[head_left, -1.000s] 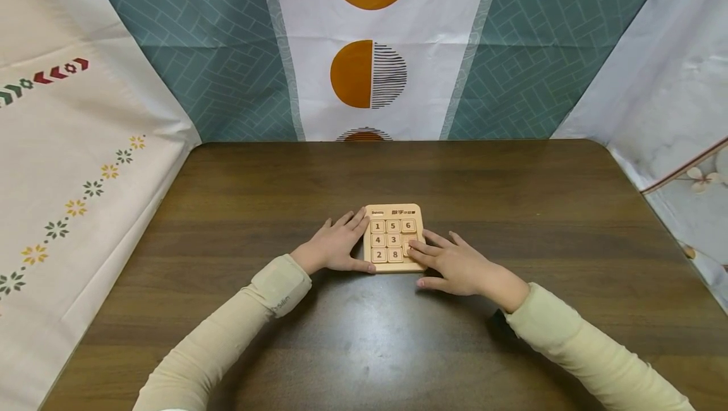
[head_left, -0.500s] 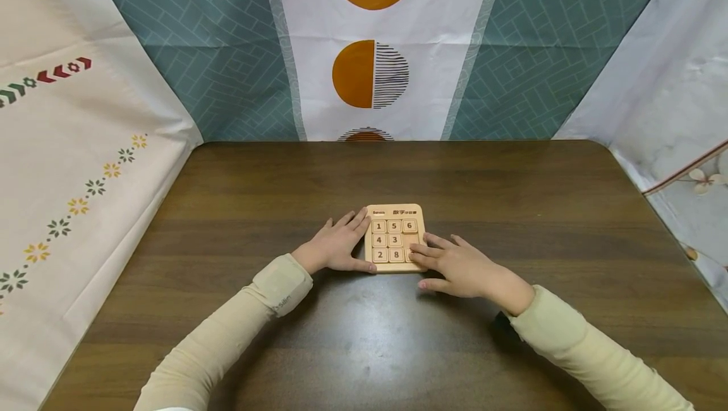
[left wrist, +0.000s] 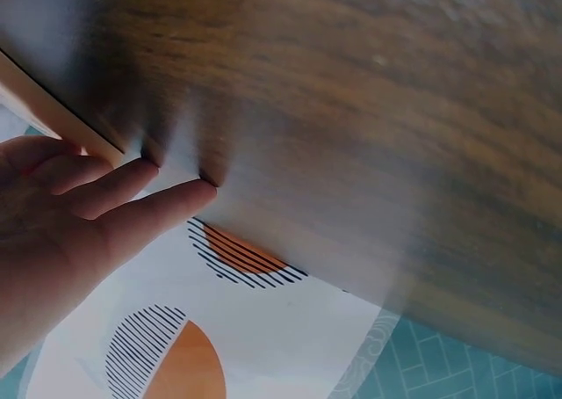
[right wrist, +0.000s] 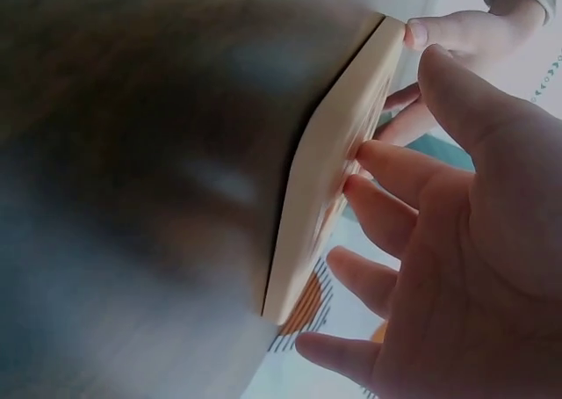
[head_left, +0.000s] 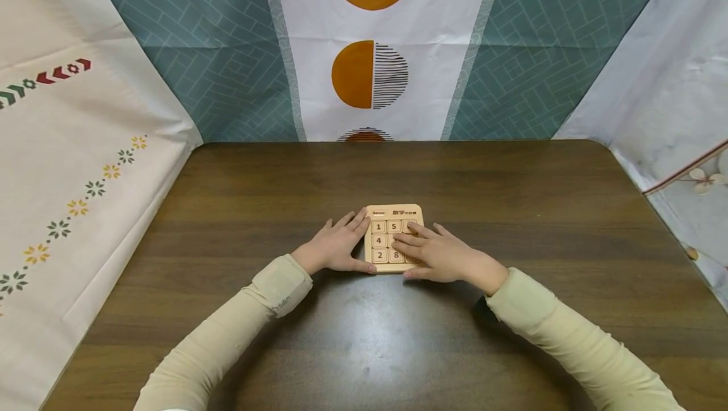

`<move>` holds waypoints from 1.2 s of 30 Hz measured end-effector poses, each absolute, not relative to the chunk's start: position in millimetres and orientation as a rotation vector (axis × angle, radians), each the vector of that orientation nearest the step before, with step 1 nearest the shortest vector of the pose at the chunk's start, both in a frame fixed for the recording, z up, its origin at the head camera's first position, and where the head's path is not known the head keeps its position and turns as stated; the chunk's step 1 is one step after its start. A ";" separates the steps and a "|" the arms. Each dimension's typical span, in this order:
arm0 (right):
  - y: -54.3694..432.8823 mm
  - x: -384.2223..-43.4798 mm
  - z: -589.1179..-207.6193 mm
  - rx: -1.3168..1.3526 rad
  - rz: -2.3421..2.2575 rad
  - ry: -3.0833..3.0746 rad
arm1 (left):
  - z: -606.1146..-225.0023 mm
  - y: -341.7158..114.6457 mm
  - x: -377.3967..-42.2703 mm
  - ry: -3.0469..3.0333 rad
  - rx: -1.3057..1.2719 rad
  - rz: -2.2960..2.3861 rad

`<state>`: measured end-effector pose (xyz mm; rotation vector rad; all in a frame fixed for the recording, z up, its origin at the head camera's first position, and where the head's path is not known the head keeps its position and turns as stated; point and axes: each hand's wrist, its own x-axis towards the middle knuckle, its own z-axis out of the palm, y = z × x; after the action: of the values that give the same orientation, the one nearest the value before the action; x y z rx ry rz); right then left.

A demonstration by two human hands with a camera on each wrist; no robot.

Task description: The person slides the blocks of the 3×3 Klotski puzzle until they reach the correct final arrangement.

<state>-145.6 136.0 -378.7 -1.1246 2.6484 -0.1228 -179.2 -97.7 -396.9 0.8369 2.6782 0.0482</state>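
Note:
A wooden sliding number puzzle (head_left: 389, 268) lies flat on the table, its tiles (head_left: 380, 255) printed with digits. At its left side rests my left hand (head_left: 338, 246), straight fingers along the upper left edge and thumb at the lower left corner. My right hand (head_left: 446, 256) reaches over the puzzle from the right, fingers spread and nearly straight. Two of its fingertips (right wrist: 356, 186) touch the puzzle's face around the middle tile, in the right wrist view. That hand covers the 3 and most of the right column; 1, 5, 4, 2 and 8 are readable.
The dark wood table (head_left: 284, 196) extends around the puzzle on all sides. Behind it hangs a green and white cloth (head_left: 227, 82) with orange circles. Pale patterned cloths (head_left: 68, 164) hang at the left and right sides.
Under my right fingers, a tile slid down into the lower right corner, opening a gap above it. The right hand then moved left over the middle tile. My left hand stayed in place.

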 end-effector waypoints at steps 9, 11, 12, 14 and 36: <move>148.8 -147.7 -380.8 -1.130 -0.138 2.654 | -395.7 -97.2 -179.9 2.683 0.841 0.044; 151.7 -147.9 -381.8 -1.132 -0.140 2.658 | -395.7 -97.1 -180.1 2.685 0.842 0.042; 152.9 -147.9 -382.1 -1.130 -0.142 2.659 | -395.7 -97.1 -180.2 2.685 0.841 0.040; 155.4 -147.7 -382.7 -1.130 -0.150 2.659 | -395.9 -97.1 -180.0 2.685 0.839 0.040; 149.5 -149.7 -377.4 -1.214 -0.161 2.693 | -397.7 -98.3 -178.5 2.690 0.871 0.053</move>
<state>-149.7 149.5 -377.4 -1.2144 2.6931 -0.1612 -178.5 -98.3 -397.7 0.8712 2.6899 0.0535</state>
